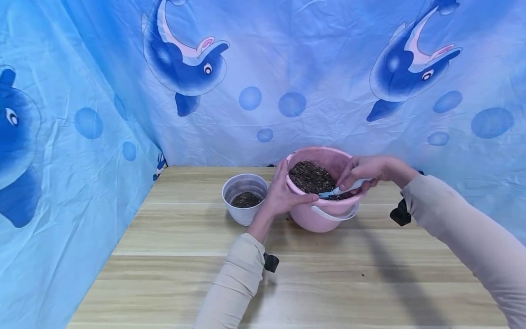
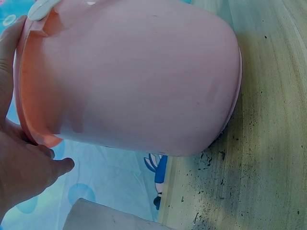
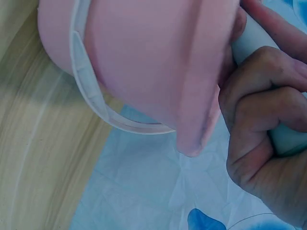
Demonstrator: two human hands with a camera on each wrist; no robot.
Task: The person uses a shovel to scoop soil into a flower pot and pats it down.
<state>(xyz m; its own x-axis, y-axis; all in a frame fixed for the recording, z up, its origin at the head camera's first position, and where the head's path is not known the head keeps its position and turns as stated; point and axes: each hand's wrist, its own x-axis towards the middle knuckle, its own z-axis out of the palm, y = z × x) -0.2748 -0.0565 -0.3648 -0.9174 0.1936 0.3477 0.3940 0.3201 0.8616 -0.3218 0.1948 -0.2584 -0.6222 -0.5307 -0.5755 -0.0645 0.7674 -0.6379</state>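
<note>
A pink bucket (image 1: 314, 219) with a white carrying handle (image 1: 334, 215) holds dark soil (image 1: 310, 177). My left hand (image 1: 283, 194) grips its rim at the left, the thumb lying along the near edge. With curled fingers, my right hand (image 1: 361, 171) holds the pale handle of a small trowel (image 1: 349, 186) over the bucket's right side. The trowel's light blue blade dips into the soil near the front rim, its tip hidden. Left of the bucket stands a white plant pot (image 1: 243, 214) with a little soil (image 1: 245, 199) at the bottom.
The wooden table (image 1: 185, 274) carries the bucket and the pot. Soil crumbs (image 2: 206, 191) are scattered beside the bucket's base. A blue dolphin-print cloth (image 1: 263, 64) hangs behind the table and along its left side.
</note>
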